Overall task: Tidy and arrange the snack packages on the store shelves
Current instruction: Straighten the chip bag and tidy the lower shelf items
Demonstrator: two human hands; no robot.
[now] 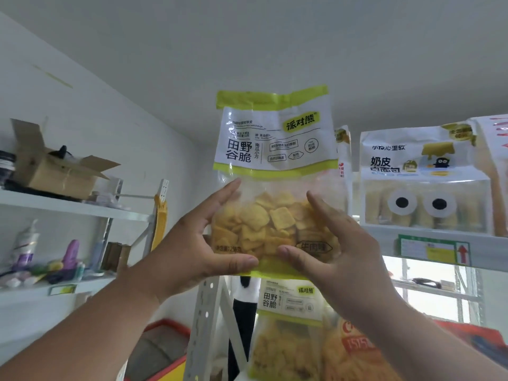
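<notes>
I hold a clear snack bag [275, 149] with a green-and-white label and yellow square crackers upright in front of me, raised toward the top shelf. My left hand [203, 243] grips its lower left side, thumb across the bottom front. My right hand [338, 243] grips the lower right side the same way. A second bag of the same snack [286, 325] stands on the shelf below. A white bread package with two cartoon eyes [423, 182] stands on the top shelf [384, 240] to the right.
An orange snack bag [354, 353] stands beside the lower green one. At left a white shelf unit [71, 207] carries an open cardboard box [55, 171] and bottles [27, 243]. A red-rimmed freezer [162, 350] sits low. A person in dark trousers [243, 312] stands behind the shelf post.
</notes>
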